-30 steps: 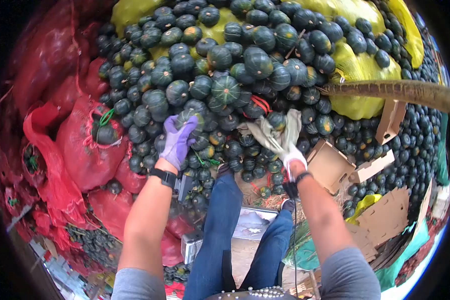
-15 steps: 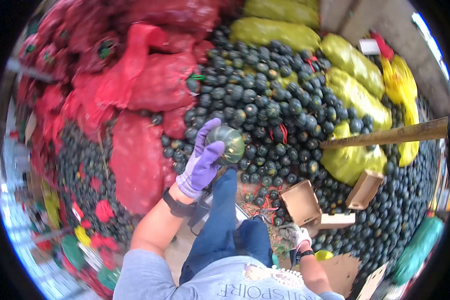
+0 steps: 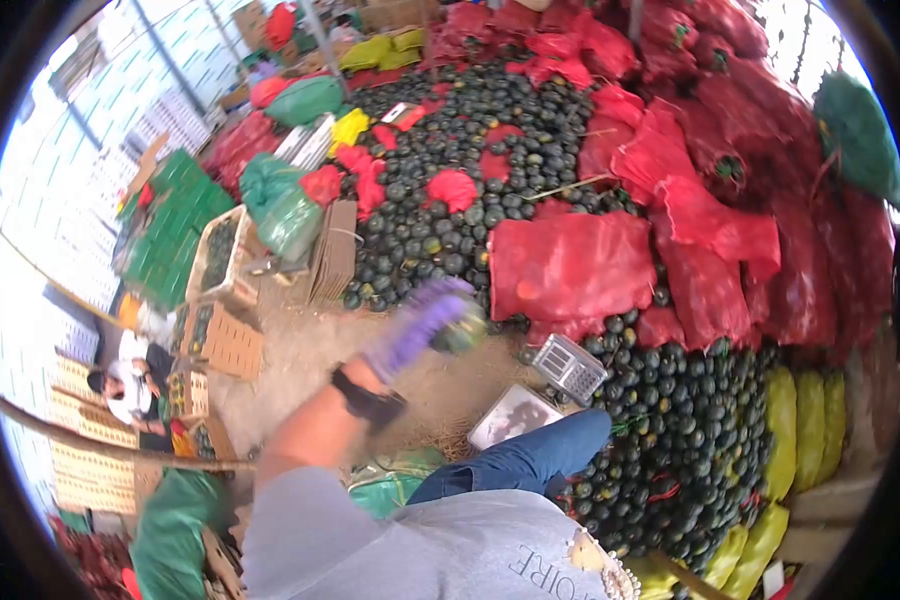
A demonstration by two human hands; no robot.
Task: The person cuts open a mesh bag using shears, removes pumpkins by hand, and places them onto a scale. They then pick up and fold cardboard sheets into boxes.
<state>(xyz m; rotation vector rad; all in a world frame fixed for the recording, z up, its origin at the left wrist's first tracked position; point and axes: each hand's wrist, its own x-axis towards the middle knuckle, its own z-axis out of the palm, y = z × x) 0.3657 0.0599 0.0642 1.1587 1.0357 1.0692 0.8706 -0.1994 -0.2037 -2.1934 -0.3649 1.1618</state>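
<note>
My left hand (image 3: 417, 326), in a purple glove and smeared by motion, is closed around a round dark-green squash (image 3: 460, 334). It is held out in front of me, over the bare floor. Past it lies a big heap of similar dark-green squashes (image 3: 450, 240). Right of the hand is a weighing scale with a grey keypad (image 3: 570, 368) and a pale flat platform (image 3: 513, 416), close to my leg. My right hand is out of view.
Full red mesh sacks (image 3: 570, 265) lie to the right, with more squashes (image 3: 670, 440) below them. At left are green crates (image 3: 178, 225), cardboard boxes (image 3: 232, 343) and a person (image 3: 135, 385) by stacked crates. A green sack (image 3: 185, 525) lies at lower left.
My view has swung to the left, bringing the crates, the scale and another person into sight. My left hand has carried the squash along. My right hand has gone out of view.
</note>
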